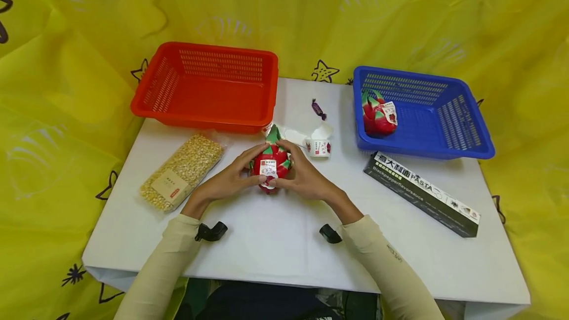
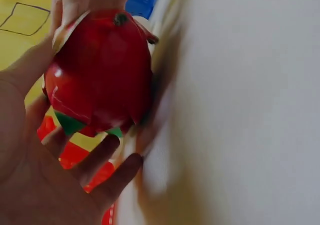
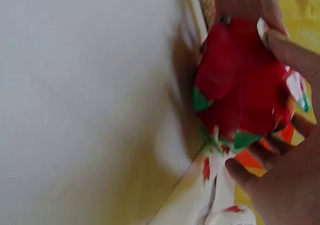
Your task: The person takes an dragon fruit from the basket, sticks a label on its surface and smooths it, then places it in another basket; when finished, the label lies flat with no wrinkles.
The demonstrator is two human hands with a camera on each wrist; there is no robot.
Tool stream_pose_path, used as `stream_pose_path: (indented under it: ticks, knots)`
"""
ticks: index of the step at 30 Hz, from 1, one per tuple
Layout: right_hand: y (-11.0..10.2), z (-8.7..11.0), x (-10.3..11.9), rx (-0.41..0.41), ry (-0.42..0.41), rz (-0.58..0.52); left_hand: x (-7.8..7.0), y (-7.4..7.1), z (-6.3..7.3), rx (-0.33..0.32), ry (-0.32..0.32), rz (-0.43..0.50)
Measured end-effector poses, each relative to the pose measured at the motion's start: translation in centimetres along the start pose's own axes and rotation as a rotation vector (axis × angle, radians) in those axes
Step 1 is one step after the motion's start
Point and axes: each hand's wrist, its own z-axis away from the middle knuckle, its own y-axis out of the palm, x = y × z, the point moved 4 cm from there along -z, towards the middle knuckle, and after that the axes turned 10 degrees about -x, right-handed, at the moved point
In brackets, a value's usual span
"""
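A red dragon fruit [image 1: 279,155] with green-tipped scales is between both hands at the middle of the table. My left hand [image 1: 227,178] holds its left side, and my right hand [image 1: 307,176] its right. Both thumbs press the lower part of a white printed label [image 1: 268,167] on the fruit. In the left wrist view, the smooth red skin of the dragon fruit [image 2: 107,67] faces the camera, low over the white cloth. The right wrist view shows the dragon fruit [image 3: 240,80] with a label edge lifting out from the skin beside the thumb.
A red basket [image 1: 213,125] stands back left; a blue basket [image 1: 422,151] at right holds another dragon fruit [image 1: 375,121]. Nearby lie a bag of corn kernels [image 1: 188,162], a pasta box [image 1: 422,194], white label strips [image 1: 319,147] and a small purple-wrapped candy [image 1: 318,109].
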Motion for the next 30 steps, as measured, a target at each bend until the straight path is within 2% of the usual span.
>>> stream_pose_path:
  ticks: [6, 15, 19, 23, 24, 27, 30]
  knots:
    - [0.0, -0.4, -0.5, -0.009, -0.055, 0.061, 0.0, -0.4, 0.0, 0.042, 0.06, -0.001]
    - [0.8, -0.8, 0.0, -0.066, -0.02, 0.191, 0.3, -0.6, 0.2, 0.021, 0.084, -0.023]
    - [0.5, -1.1, 0.7, -0.097, -0.012, 0.274, 0.1, -0.6, 0.2, -0.008, 0.07, 0.007]
    - [0.1, -1.3, 1.3, -0.077, 0.012, 0.35, -0.1, -0.3, 0.2, -0.035, 0.035, 0.036]
    - [0.0, -1.4, 1.4, -0.061, 0.026, 0.354, -0.1, -0.3, 0.2, -0.044, 0.009, 0.035]
    - [0.0, -1.4, 1.5, -0.012, 0.087, 0.327, -0.1, -0.2, 0.3, -0.072, -0.105, 0.069]
    - [0.1, -1.4, 1.7, 0.002, 0.137, 0.313, -0.2, -0.1, 0.2, -0.099, -0.235, 0.166]
